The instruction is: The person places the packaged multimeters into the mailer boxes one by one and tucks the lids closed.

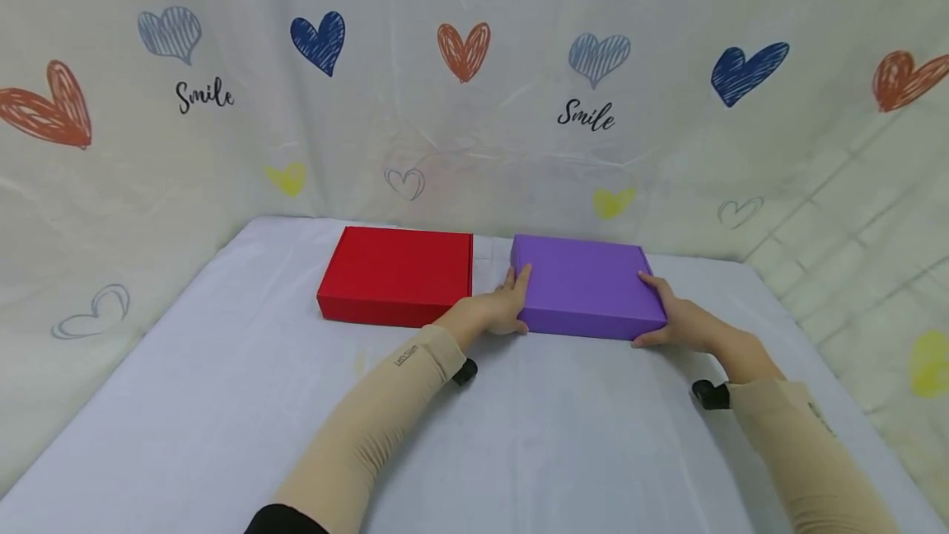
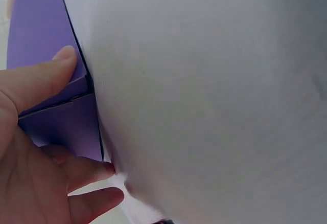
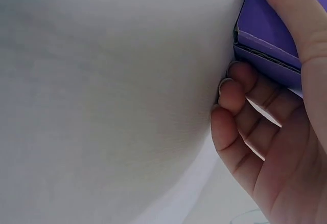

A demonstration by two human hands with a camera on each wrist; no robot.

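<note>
A closed purple box (image 1: 589,283) lies flat on the white-covered table, right of the middle. My left hand (image 1: 507,303) holds its left end, the thumb on the front face and the fingers along the side. In the left wrist view the thumb (image 2: 65,60) lies against the purple cardboard near a corner, and two lower fingers reach past the box's edge. My right hand (image 1: 685,321) grips the opposite end. The right wrist view has its thumb (image 3: 288,4) across the box's face and curled fingertips (image 3: 232,96) by the bottom corner, close to the cloth.
A closed red box (image 1: 400,274) lies to the left of the purple one, a narrow gap between them, with my left wrist just in front of it. Behind the table (image 1: 222,402) hangs a pale curtain (image 1: 504,138) printed with hearts and "Smile".
</note>
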